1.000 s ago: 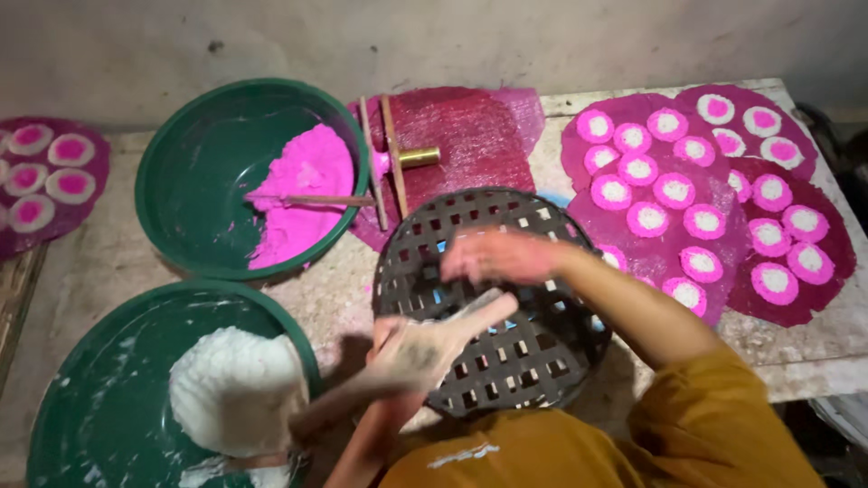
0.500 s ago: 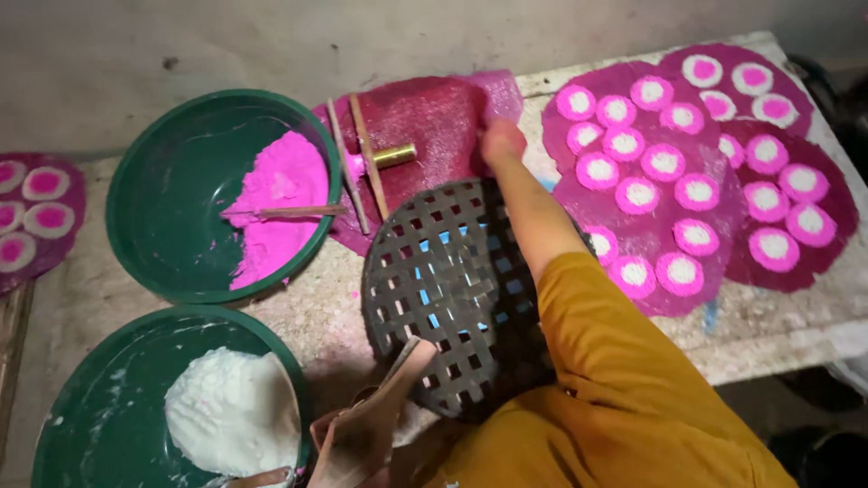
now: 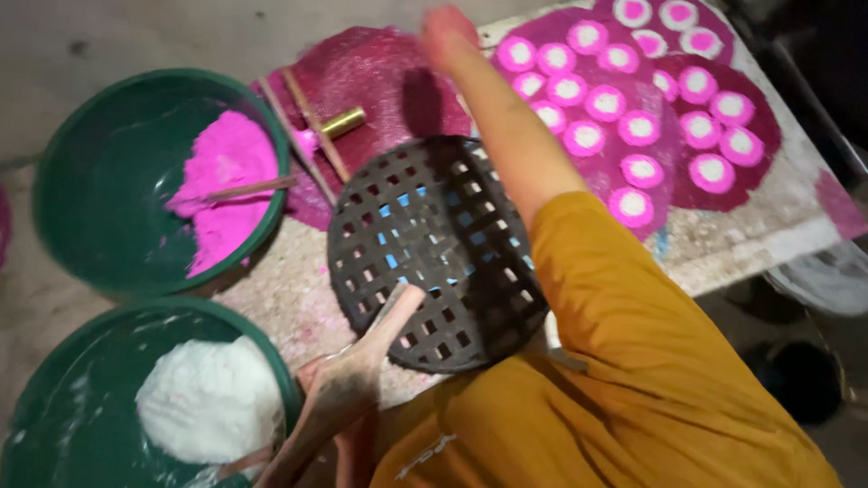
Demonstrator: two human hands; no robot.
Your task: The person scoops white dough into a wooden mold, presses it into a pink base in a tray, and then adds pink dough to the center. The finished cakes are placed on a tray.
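Note:
My right hand (image 3: 447, 32), blurred and stained pink, is stretched far across the table, above the top edge of a magenta mat (image 3: 380, 77). My orange sleeve crosses a round black lattice tray (image 3: 411, 244). Low in the view, my left hand (image 3: 342, 390) grips a pale flat stick (image 3: 400, 314) whose tip rests on the tray's near rim. Just left of that hand is a green bowl (image 3: 54, 425) with a lump of white dough (image 3: 210, 399). A second green bowl (image 3: 99, 181) holds bright pink dough (image 3: 226, 176) with a thin stick (image 3: 246, 188) in it.
Several round pink-and-white cakes (image 3: 641, 170) lie on dark magenta sheets (image 3: 723, 194) at the right. A brass cylinder (image 3: 344, 121) and wooden sticks (image 3: 312, 136) lie on the mat. The table's edge (image 3: 768, 258) runs at the right, with a grey basin (image 3: 827, 278) below it.
My right hand has moved from over the lattice tray out to the far edge of the magenta mat. The view has swung to the right. My left hand keeps hold of the stick.

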